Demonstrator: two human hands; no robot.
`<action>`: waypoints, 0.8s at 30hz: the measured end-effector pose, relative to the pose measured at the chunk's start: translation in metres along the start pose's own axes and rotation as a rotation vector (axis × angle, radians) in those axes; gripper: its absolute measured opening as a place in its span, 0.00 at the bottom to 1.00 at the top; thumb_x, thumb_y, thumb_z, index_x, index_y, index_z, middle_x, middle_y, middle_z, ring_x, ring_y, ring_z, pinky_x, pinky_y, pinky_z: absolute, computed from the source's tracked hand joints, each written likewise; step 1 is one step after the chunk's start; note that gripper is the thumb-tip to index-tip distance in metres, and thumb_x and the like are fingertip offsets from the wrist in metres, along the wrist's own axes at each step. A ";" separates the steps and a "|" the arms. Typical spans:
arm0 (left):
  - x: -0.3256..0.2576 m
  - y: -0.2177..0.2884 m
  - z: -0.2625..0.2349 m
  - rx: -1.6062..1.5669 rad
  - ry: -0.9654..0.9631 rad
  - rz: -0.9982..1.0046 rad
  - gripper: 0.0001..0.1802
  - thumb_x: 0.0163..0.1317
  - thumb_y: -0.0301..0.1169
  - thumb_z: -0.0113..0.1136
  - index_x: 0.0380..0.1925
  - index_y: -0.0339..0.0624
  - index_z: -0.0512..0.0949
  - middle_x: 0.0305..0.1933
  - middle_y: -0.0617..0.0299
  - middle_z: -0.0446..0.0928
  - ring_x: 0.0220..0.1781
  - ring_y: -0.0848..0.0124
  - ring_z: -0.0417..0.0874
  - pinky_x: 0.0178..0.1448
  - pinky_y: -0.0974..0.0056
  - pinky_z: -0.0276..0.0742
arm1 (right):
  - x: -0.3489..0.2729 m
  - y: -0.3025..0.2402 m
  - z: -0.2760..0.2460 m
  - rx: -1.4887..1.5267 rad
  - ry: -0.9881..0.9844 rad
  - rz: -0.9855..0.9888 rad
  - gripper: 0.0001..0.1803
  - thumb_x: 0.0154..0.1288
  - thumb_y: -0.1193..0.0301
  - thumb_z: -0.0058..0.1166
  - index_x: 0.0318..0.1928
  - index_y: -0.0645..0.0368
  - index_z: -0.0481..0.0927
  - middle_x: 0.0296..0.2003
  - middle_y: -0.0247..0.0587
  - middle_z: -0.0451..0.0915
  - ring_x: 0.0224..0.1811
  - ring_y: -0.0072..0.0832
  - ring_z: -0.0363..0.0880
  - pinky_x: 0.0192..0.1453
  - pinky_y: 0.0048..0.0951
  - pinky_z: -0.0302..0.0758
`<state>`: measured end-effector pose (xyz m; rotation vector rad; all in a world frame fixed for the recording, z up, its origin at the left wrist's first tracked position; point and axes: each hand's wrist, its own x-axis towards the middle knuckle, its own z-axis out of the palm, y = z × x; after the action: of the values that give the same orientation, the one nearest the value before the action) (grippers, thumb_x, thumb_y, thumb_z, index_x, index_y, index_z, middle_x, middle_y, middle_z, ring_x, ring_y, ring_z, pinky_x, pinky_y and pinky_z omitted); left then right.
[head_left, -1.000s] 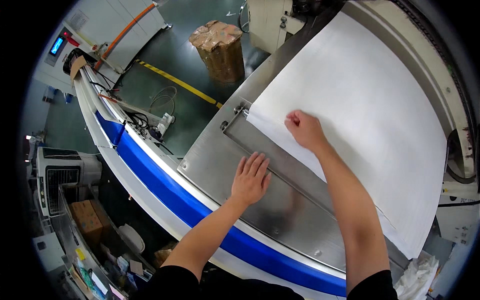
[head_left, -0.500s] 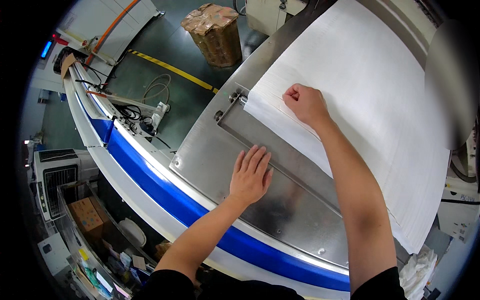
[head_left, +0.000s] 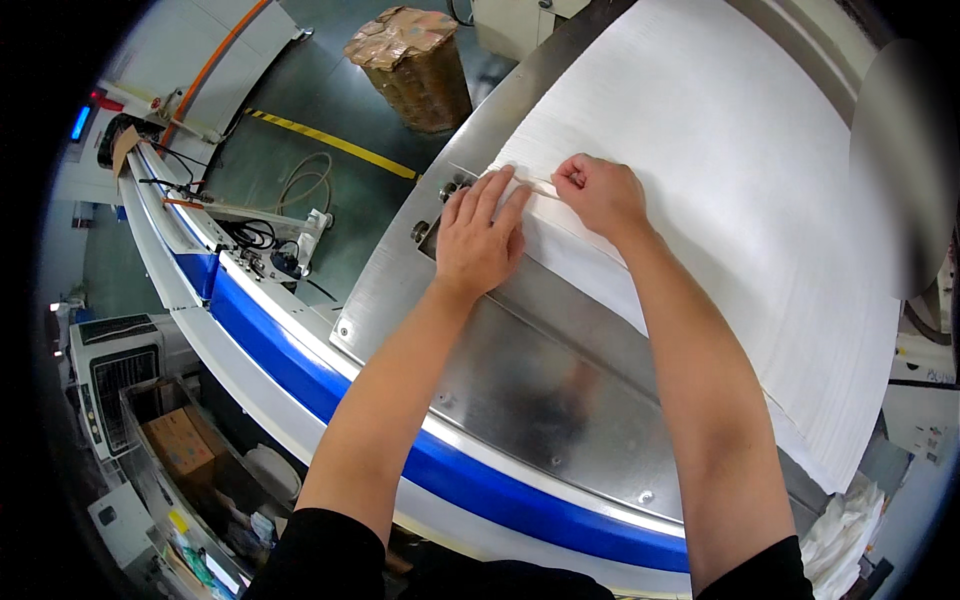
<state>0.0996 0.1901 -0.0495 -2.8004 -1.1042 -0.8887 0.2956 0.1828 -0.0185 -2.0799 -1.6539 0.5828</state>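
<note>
- Your left hand (head_left: 478, 240) lies flat, fingers spread, pressing the near corner of the white sheet (head_left: 720, 200).
- Your right hand (head_left: 600, 195) is pressed together, pinching a thin strip (head_left: 535, 183) at that sheet's edge, just beside your left fingertips.
- The sheet covers the steel desk (head_left: 520, 380), which has a blue rim (head_left: 440, 465).
- A wrapped brown bundle (head_left: 410, 65) stands on the floor, well apart.

Dark green concrete floor (head_left: 340, 95), yellow-black striped line (head_left: 330, 140) far left; wrapped brown pallet stack (head_left: 412, 65) beyond (cardboard boxes (head_left: 175, 445) near left).
</note>
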 end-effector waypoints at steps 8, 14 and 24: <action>-0.002 -0.010 -0.031 0.103 -0.183 0.177 0.20 0.47 0.34 0.62 0.43 0.50 0.74 0.56 0.62 0.71 0.59 0.61 0.71 0.63 0.51 0.62 | -0.058 -0.007 -0.009 0.095 0.061 -0.198 0.12 0.61 0.59 0.52 0.39 0.51 0.81 0.31 0.38 0.82 0.33 0.37 0.81 0.36 0.36 0.76; 0.016 -0.016 -0.046 0.146 -0.554 0.301 0.22 0.46 0.31 0.62 0.44 0.43 0.72 0.51 0.55 0.75 0.54 0.59 0.76 0.64 0.53 0.63 | -0.220 0.084 -0.047 -0.316 0.315 0.204 0.16 0.67 0.58 0.46 0.36 0.56 0.81 0.32 0.43 0.81 0.37 0.43 0.79 0.49 0.44 0.71; 0.071 0.051 -0.013 0.756 -1.154 0.156 0.24 0.49 0.29 0.61 0.50 0.51 0.75 0.48 0.59 0.77 0.53 0.64 0.78 0.59 0.52 0.67 | -0.493 0.342 -0.204 -0.596 0.358 0.724 0.29 0.72 0.53 0.34 0.28 0.57 0.84 0.26 0.47 0.82 0.37 0.42 0.81 0.64 0.48 0.62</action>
<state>0.1668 0.1936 0.0077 -2.4803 -0.8805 1.0931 0.5838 -0.3818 -0.0103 -3.0097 -0.8980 -0.1313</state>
